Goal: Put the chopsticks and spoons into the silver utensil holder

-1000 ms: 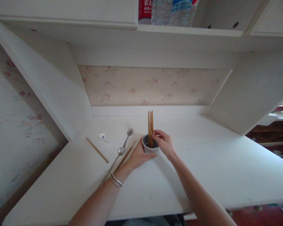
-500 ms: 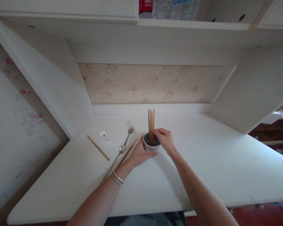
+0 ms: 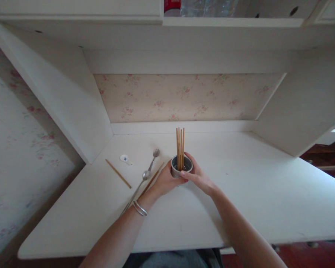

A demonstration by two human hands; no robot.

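Lone stick (image 3: pixel 118 174): lay at far left on the table (image 3: pixel 248 201), slanting from upper left to lower right, well apart from both hands. White spoon (image 3: pixel 125 159): lay just beyond it, bowl to the left.

Near metal spoon (image 3: pixel 146 175) and far metal spoon (image 3: pixel 156 152): lay in a line, handles running toward the person's left forearm; handle ends could not be made out. Second stick (image 3: pixel 153 178): lay just right of them, nearly parallel, far end beside the left hand, near end apparently behind the wrist. Left hand was much the nearer to it.

Left hand (image 3: pixel 169 180): curved around the cup's left side, thumb across the front. Fingers held the cup.

Cup (image 3: pixel 175 174): between the hands, mouth up; whether its base touched the table could not be told. Four sticks (image 3: pixel 180 149): stood in it, long axes close to vertical, tops above both hands, free of any fingers.

Right hand (image 3: pixel 198 178): on the cup's right side, thumb at the front rim, fingers behind, spread to the cup's width. The sticks lay left of these fingers.
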